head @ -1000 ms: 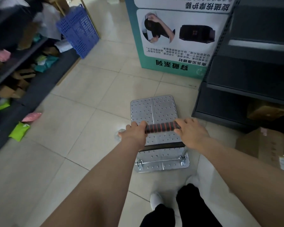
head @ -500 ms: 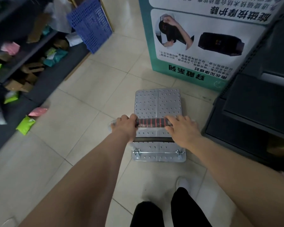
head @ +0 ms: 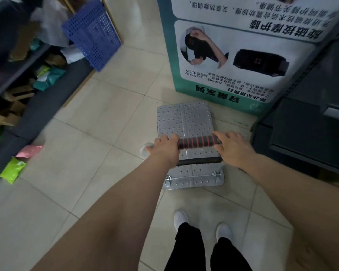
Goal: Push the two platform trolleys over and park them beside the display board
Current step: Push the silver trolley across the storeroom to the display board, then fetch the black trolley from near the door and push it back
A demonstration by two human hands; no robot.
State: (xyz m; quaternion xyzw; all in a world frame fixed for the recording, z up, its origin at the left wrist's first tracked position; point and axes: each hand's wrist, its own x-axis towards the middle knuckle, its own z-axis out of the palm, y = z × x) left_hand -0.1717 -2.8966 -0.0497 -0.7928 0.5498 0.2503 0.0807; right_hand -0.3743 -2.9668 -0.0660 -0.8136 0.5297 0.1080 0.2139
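Fingers of the left hand [head: 164, 148] curl tight over the left end of the handle [head: 197, 142] of the platform trolley [head: 185, 122]; fingers of the right hand [head: 232, 148] lie more loosely over its right end, wrapped around the black-and-red grip. Beyond the fingertips the perforated metal deck stretches forward on the tiled floor [head: 98, 118], its far edge near the base of the display board [head: 233, 55], a thin strip of tile between them
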